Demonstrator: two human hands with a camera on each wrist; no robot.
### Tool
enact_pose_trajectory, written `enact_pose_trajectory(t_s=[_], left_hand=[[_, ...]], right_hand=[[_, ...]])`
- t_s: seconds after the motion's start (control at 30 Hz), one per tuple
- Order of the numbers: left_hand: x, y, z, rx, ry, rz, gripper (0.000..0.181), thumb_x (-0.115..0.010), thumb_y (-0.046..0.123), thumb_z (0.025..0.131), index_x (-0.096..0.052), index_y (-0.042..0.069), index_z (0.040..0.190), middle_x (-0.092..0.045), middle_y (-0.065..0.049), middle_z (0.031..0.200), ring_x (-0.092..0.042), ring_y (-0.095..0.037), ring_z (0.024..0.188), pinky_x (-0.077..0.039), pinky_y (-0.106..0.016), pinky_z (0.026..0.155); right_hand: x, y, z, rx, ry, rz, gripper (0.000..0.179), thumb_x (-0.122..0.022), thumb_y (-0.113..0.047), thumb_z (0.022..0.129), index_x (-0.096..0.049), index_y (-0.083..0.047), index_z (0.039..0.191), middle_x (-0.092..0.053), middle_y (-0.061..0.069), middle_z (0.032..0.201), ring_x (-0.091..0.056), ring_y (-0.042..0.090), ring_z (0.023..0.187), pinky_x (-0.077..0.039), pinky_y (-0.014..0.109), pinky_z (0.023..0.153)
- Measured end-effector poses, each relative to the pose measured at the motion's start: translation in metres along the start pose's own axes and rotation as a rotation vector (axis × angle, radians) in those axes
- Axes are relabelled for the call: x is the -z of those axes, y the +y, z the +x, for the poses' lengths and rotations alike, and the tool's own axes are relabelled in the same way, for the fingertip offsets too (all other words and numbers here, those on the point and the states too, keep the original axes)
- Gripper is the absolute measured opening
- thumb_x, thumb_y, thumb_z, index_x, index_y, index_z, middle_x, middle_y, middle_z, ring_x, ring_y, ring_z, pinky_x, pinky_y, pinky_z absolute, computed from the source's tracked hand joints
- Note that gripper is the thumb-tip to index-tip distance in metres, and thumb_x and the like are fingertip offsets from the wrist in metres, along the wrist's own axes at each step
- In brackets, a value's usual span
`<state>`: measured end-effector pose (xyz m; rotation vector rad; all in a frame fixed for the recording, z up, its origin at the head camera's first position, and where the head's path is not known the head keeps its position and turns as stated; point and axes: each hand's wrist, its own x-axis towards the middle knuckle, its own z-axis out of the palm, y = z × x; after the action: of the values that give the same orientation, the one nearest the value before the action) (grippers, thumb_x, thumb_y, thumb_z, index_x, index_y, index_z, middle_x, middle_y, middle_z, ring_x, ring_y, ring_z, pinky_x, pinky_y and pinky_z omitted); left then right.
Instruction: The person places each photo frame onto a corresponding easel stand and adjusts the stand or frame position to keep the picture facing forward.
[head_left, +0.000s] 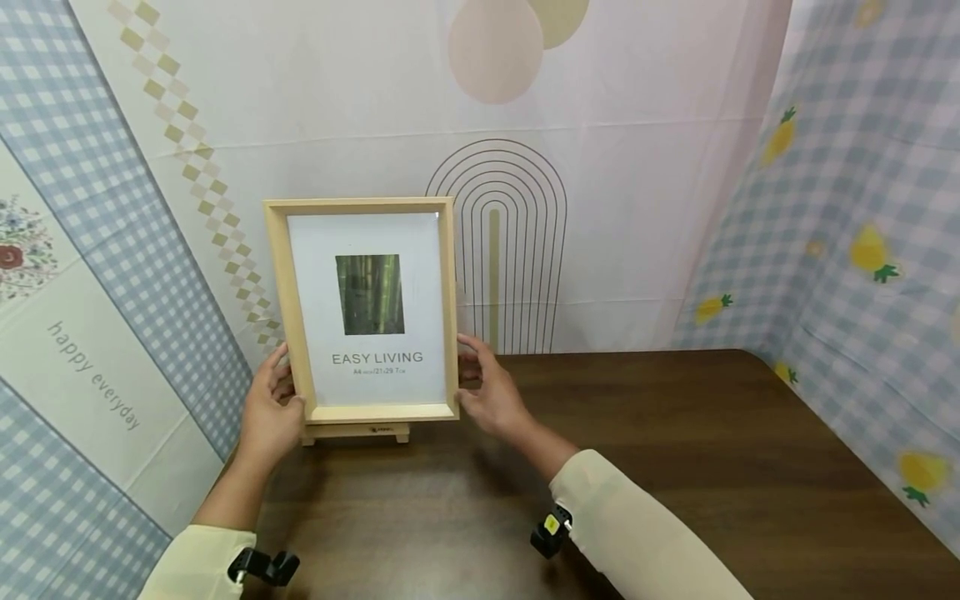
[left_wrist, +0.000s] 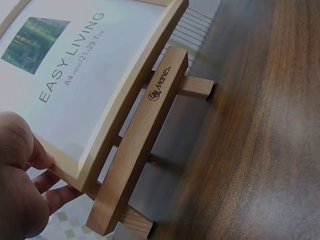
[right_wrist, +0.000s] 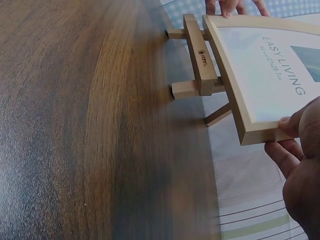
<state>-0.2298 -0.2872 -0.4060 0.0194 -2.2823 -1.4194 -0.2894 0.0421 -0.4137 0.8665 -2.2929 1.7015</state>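
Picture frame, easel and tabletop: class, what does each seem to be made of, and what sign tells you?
Picture frame: probably pale wood, smooth; even, light colour, though grain barely shows.
Easel: likely wood, smooth; fine grain shows in the left wrist view.
Tabletop: dark wood or wood-look laminate, slight sheen; streaked grain leaves it open.

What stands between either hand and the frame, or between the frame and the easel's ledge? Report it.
Nothing visible. The left hand and right hand grip the frame directly, one at each side. Both wrist views show no loose object in the gap between its lower edge and the easel's ledge.
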Motion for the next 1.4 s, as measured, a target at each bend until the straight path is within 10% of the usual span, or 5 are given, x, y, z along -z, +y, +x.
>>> enact_pose_trajectory(t_s=[1.4], left_hand=[[0.008, -0.005, 0.001, 0.015, 0.084, 0.01, 0.088, -0.043, -0.021, 0.087, -0.025, 0.018, 0.164, -0.047, -0.026, 0.143, -0.053, -0.042, 0.12, -0.043, -0.007, 0.074]], right_hand=[[-0.018, -0.001, 0.005, 0.024, 0.004, -0.056, 0.087, -0.066, 0.02, 0.085, -0.032, -0.017, 0.157, -0.058, 0.018, 0.133, -0.066, 0.03, 0.109, -0.059, 0.028, 0.08]])
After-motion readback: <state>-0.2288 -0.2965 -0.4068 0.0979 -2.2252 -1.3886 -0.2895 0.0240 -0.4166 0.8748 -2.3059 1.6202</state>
